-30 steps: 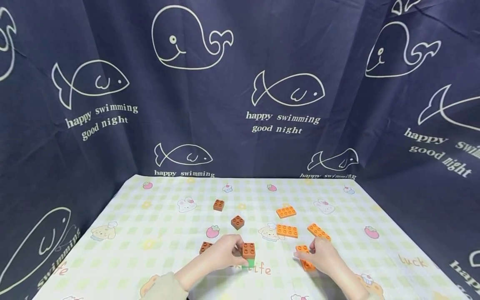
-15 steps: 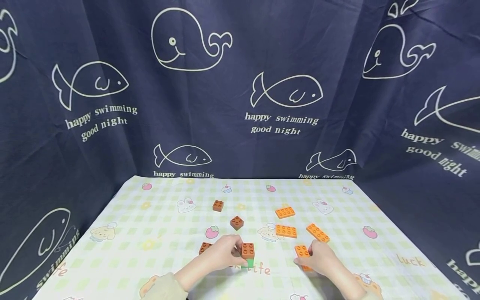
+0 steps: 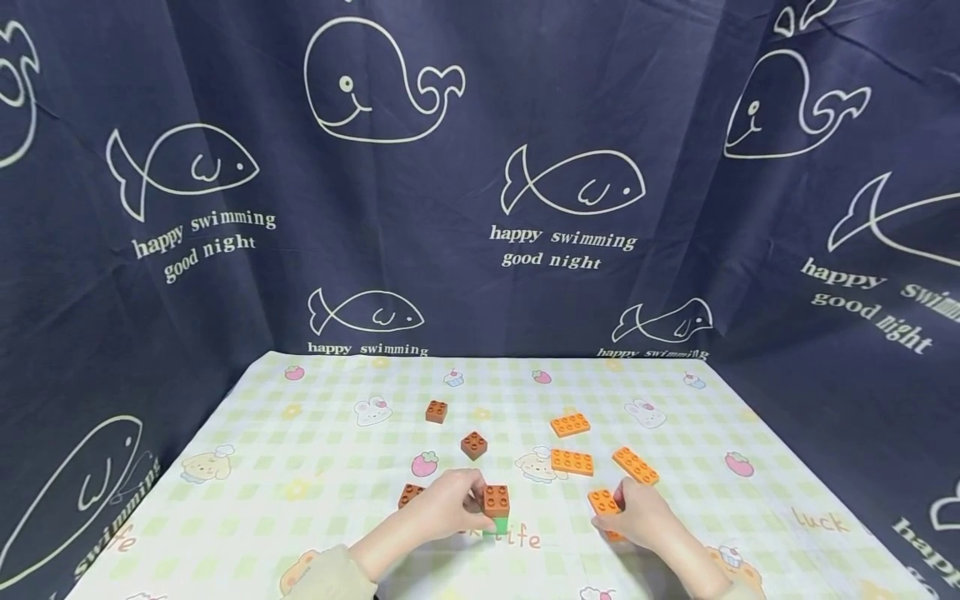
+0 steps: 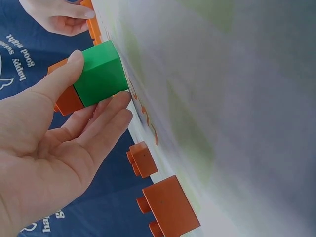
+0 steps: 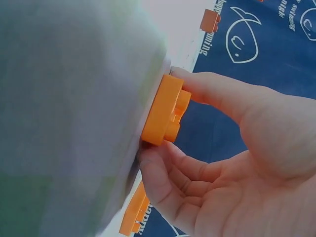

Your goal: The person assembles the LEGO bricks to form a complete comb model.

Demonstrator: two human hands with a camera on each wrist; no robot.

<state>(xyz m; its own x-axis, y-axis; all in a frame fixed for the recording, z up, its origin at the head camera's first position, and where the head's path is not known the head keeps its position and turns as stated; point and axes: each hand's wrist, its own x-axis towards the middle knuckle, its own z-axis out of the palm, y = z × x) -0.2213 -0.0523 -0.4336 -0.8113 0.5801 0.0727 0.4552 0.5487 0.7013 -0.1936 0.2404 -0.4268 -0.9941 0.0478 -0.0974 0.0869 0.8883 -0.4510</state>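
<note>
In the head view my left hand holds a small stack, a brown toy brick on top of a green brick. The left wrist view shows the thumb along one side of the green brick and the fingers at the other, its base close to the cloth. My right hand pinches a flat orange brick between thumb and fingers. Seen from the right wrist, this orange brick lies flat at the cloth with its studs facing up; the hand hides part of it from above.
Two loose brown bricks, one farther back and one nearer, sit left of centre. Another brown brick is partly behind the left forearm. Three orange bricks lie beyond the right hand. Dark curtains surround the patterned tablecloth.
The right hand's fingers have shifted slightly along the orange brick and cover more of its middle. The left hand and its stack stay in place.
</note>
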